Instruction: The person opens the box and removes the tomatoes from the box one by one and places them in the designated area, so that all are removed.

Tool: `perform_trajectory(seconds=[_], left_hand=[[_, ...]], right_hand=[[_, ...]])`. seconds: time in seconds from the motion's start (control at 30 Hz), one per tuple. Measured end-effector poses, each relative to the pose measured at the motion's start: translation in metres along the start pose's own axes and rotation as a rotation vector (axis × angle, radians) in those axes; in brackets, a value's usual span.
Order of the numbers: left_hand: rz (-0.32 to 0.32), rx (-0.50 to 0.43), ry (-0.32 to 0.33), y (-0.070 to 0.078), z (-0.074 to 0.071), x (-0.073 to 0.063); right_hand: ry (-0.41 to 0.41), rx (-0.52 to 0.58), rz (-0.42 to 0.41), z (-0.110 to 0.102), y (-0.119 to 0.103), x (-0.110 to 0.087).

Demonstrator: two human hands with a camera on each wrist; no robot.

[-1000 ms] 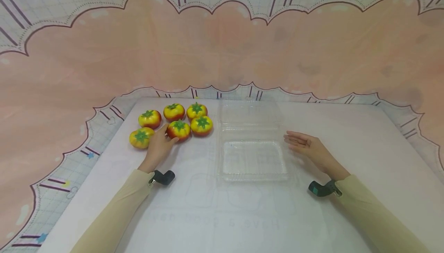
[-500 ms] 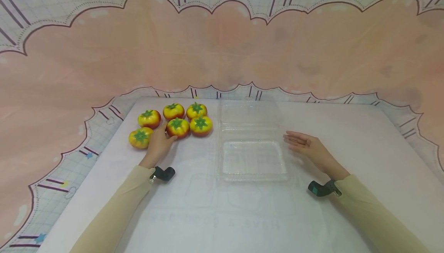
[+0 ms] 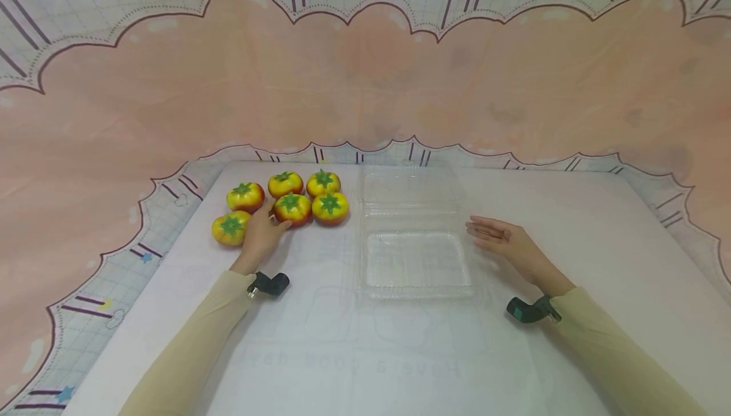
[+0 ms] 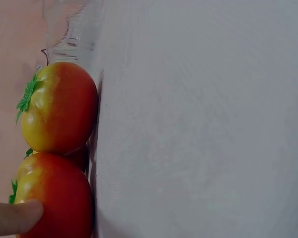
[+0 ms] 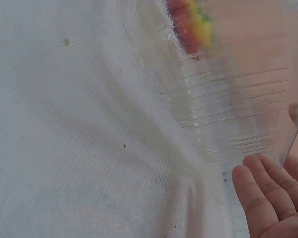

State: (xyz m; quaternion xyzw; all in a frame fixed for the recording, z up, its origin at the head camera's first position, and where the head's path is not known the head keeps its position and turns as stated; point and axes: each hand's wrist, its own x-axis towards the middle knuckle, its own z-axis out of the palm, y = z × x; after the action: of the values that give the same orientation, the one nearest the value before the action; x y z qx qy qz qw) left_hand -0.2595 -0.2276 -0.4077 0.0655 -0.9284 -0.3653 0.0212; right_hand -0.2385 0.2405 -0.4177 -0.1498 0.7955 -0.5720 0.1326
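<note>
My left hand (image 3: 263, 239) is at a red-and-yellow tomato (image 3: 293, 208) with a green leafy top, in the front of a group. Its thumb lies against the tomato's near side and the fingers go round the left side; the fingertips are hidden. In the left wrist view the thumb (image 4: 21, 216) presses on the tomato (image 4: 59, 193), which stands on the table. My right hand (image 3: 508, 245) is held with fingers extended beside a clear plastic clamshell box (image 3: 417, 292). In the right wrist view its fingers (image 5: 258, 198) are at the box's edge, holding nothing.
Several similar tomatoes (image 3: 331, 207) stand around the held one, one (image 3: 231, 228) just left of the left hand. The box's lid (image 3: 411, 186) lies folded back toward the rear. A patterned curtain (image 3: 365, 86) hangs behind the white table (image 3: 354, 371).
The tomato at my left hand has shifted very slightly toward the back, the hand moving along with it. My right hand and the box have stayed in place.
</note>
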Motion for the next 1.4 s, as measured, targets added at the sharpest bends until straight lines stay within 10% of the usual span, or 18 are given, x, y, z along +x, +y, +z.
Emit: perform_trajectory(seconds=[0.63,1.4], left_hand=[[-0.079,-0.480,0.025,-0.007,-0.002,-0.001],[0.046,-0.405,-0.032,0.009,-0.016,-0.005]], right_hand=[[-0.012,0.019,-0.020,-0.001,-0.001,0.000],[0.034,0.003,-0.075,-0.012,-0.003,0.004]])
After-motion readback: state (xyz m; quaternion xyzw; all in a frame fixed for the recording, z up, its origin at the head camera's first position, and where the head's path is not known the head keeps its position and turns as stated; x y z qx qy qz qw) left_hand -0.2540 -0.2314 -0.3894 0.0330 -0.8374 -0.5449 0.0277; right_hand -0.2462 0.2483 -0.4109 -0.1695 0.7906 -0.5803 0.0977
